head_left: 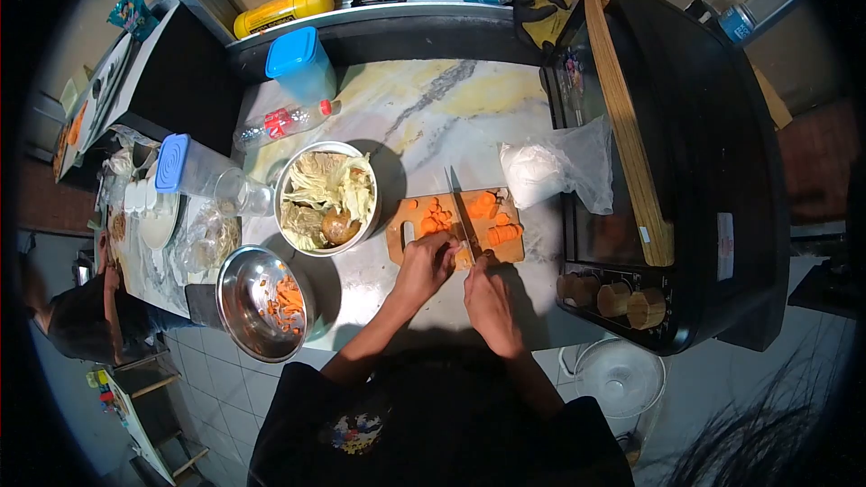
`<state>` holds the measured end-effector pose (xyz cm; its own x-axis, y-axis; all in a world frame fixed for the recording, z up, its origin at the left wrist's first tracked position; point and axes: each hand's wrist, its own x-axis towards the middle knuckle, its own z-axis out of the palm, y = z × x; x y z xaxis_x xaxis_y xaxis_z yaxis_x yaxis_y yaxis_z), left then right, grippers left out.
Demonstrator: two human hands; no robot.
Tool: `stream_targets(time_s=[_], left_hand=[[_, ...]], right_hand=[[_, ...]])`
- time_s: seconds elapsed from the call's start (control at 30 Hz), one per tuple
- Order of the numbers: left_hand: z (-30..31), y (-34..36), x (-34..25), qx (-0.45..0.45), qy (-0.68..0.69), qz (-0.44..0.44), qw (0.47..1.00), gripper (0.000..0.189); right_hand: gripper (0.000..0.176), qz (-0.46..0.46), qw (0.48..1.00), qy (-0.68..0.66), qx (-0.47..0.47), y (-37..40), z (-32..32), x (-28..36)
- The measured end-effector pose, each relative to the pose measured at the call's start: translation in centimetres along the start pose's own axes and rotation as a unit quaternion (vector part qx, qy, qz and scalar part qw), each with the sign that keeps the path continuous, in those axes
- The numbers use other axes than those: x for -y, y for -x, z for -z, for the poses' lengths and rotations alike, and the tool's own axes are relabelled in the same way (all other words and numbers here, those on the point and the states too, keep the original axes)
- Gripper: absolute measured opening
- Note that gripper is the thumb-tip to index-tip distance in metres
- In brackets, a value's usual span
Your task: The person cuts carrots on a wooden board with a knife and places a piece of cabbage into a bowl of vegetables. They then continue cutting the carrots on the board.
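My right hand [490, 302] is closed around the handle of a kitchen knife [460, 206], whose blade points away from me over a wooden cutting board [395, 239]. Beside the blade, on its left, my left hand [428, 265] has its fingers curled together near the board's front edge; what they grip is hidden. Cut carrot pieces [437, 216] lie left of the blade. More carrot slices [504, 234] rest to its right, some in a row.
Left of the board stand a pot [282, 233] of cabbage leaves and a steel bowl [236, 325] with orange scraps. A plastic bag of white powder [534, 173] sits behind right, beside a black oven [704, 171]. A bottle [275, 124] lies farther back. Another person [81, 316] is at far left.
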<state>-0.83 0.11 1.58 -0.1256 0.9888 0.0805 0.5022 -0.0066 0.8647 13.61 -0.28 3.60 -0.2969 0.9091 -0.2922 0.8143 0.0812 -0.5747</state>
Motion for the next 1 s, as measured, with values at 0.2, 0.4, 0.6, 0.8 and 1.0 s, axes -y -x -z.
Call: stream_targets(time_s=[0.2, 0.4, 0.6, 0.8, 1.0], left_hand=[[0.1, -0.1, -0.2, 0.014, 0.019, 0.034, 0.999, 0.015], [-0.1, -0.1, 0.0, -0.003, 0.012, 0.001, 1.000, 0.015], [-0.3, 0.0, 0.2, -0.012, 0.019, -0.003, 1.000, 0.017], [-0.3, -0.1, 0.1, -0.005, 0.001, 0.005, 1.000, 0.017], [-0.2, -0.1, 0.1, 0.004, -0.012, 0.015, 1.000, 0.014]], right_hand=[[0.021, 0.007, 1.000, 0.029, -0.005, 0.0, 0.2, 0.1], [0.023, -0.012, 1.000, 0.018, 0.012, -0.3, 1.2, 0.7], [0.025, -0.019, 0.999, 0.030, 0.017, -0.4, 0.9, 0.2], [0.025, -0.033, 0.998, 0.040, 0.025, -0.5, 1.2, 0.9], [0.026, 0.008, 0.998, 0.061, 0.016, -0.4, 0.3, 0.1]])
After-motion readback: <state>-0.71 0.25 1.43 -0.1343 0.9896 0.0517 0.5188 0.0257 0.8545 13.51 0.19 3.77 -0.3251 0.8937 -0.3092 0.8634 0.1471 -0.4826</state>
